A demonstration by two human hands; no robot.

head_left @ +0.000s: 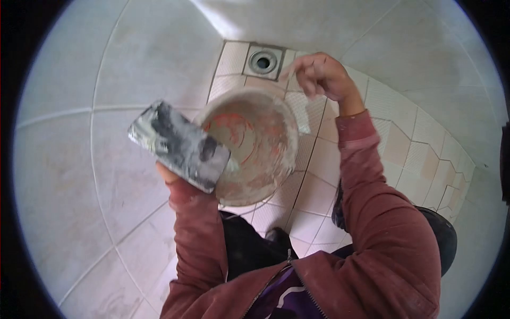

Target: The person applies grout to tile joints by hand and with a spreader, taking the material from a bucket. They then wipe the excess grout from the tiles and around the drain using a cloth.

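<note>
My left hand [166,173] holds up a rectangular float [183,143] from beneath; its face is smeared with white and grey paste. Most of the fingers are hidden under it. The float's lower right end overlaps the left side of a bucket [291,119], whose inner wall is coated with pale residue and shows reddish patches. Above the floor, to the upper right of the bucket, my right hand [325,75] is raised with the index finger stretched out and the others loosely curled. It is slightly blurred, and I see nothing in it.
A square floor drain [263,63] is set in the pale tiles [313,191] behind the bucket. Large grey wall tiles [154,64] rise close on the left, and another wall [425,58] stands at the right. My shoes are near the bucket's front side.
</note>
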